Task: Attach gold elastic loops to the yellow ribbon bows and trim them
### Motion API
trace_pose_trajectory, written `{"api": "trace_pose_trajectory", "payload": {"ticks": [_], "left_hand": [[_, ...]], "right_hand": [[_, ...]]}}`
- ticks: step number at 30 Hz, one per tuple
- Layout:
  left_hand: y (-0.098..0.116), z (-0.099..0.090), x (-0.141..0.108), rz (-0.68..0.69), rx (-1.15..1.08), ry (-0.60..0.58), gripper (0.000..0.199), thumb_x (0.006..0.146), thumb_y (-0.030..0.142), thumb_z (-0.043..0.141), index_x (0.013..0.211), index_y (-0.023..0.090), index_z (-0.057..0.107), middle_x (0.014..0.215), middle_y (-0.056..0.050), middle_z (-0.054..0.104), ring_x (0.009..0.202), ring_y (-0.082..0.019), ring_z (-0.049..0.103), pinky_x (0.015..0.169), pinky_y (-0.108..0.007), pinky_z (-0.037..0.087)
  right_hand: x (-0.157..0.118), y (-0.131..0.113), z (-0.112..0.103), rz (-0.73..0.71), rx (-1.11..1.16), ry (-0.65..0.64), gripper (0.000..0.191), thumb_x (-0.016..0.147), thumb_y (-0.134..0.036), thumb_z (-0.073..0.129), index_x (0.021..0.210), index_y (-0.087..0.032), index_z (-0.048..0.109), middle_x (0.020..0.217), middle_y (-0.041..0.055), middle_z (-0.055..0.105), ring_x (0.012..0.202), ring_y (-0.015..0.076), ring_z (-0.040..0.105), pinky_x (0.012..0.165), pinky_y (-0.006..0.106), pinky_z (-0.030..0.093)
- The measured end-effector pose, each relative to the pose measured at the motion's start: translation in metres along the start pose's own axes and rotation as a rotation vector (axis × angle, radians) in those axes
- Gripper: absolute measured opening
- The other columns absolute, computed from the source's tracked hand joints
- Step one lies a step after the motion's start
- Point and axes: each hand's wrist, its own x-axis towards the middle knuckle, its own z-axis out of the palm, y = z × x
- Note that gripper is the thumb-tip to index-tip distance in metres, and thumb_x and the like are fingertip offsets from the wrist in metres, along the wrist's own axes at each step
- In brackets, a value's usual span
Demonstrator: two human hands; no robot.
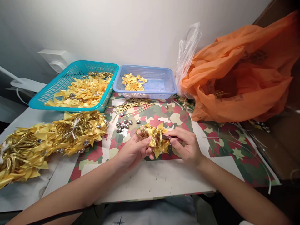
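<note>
Near the front middle of the table, my left hand [136,150] holds a bunch of yellow ribbon flowers [157,140] with gold cord loops. My right hand [187,145] pinches a thin dark tool [167,137] whose tip reaches in among the loops. Just behind the hands lie several silver bells [125,124] and a spread of gold cords [133,106]. Two tied bundles of yellow flowers with gold loops [77,129] rest to the left. The fingertips of my left hand are partly hidden by the flowers.
A teal basket [109,93] with yellow flowers and bells stands back left, beside a blue basket [145,94] with some yellow flowers. An open orange bag [234,109] and a clear plastic bag [186,59] occupy the back right. White strips [246,140] lie at the right.
</note>
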Motion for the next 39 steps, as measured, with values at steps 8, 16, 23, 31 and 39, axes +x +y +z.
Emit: {"api": "trace_pose_trajectory", "payload": {"ticks": [8, 16, 23, 31, 39], "left_hand": [[-0.0002, 0.0016, 0.0002, -0.007, 0.018, 0.009, 0.035, 0.068, 0.028, 0.088, 0.084, 0.018, 0.058, 0.068, 0.004, 0.063, 0.05, -0.008, 0.058, 0.045, -0.019, 0.055], [0.0006, 0.0046, 0.0001, 0.002, 0.028, 0.024, 0.035, 0.068, 0.029, 0.088, 0.08, 0.018, 0.057, 0.065, 0.004, 0.061, 0.049, -0.008, 0.055, 0.045, -0.019, 0.055], [-0.0003, 0.0031, 0.0012, 0.011, 0.031, 0.014, 0.032, 0.069, 0.028, 0.087, 0.081, 0.018, 0.059, 0.066, 0.005, 0.058, 0.048, -0.007, 0.053, 0.045, -0.019, 0.055], [0.0001, 0.0056, 0.0003, -0.006, 0.048, 0.019, 0.035, 0.066, 0.03, 0.089, 0.081, 0.018, 0.059, 0.065, 0.005, 0.058, 0.048, -0.007, 0.052, 0.045, -0.019, 0.054], [-0.0006, 0.0036, 0.0, -0.02, 0.033, 0.028, 0.036, 0.068, 0.029, 0.087, 0.083, 0.018, 0.057, 0.067, 0.004, 0.059, 0.049, -0.008, 0.053, 0.045, -0.019, 0.053]], "right_hand": [[0.0012, -0.0015, 0.0014, -0.013, -0.023, 0.021, 0.021, 0.095, -0.029, 0.053, 0.095, -0.018, 0.071, 0.071, 0.0023, 0.063, 0.058, 0.0117, 0.051, 0.046, 0.023, 0.038], [0.0019, -0.0025, 0.0013, -0.004, -0.033, 0.024, 0.019, 0.094, -0.029, 0.054, 0.093, -0.019, 0.071, 0.071, 0.0025, 0.064, 0.057, 0.0121, 0.052, 0.046, 0.024, 0.037], [0.0036, -0.0038, 0.0057, -0.002, -0.02, 0.031, 0.018, 0.093, -0.029, 0.055, 0.09, -0.019, 0.07, 0.072, 0.0024, 0.064, 0.06, 0.0128, 0.053, 0.051, 0.025, 0.042], [0.0034, -0.0038, 0.0062, 0.091, 0.042, 0.016, 0.017, 0.092, -0.029, 0.057, 0.085, -0.019, 0.069, 0.069, 0.0011, 0.06, 0.06, 0.0124, 0.052, 0.048, 0.024, 0.037], [0.0035, -0.008, 0.008, 0.085, 0.002, 0.074, 0.017, 0.091, -0.028, 0.058, 0.08, -0.02, 0.069, 0.067, 0.0009, 0.061, 0.06, 0.0132, 0.053, 0.052, 0.025, 0.041]]}}
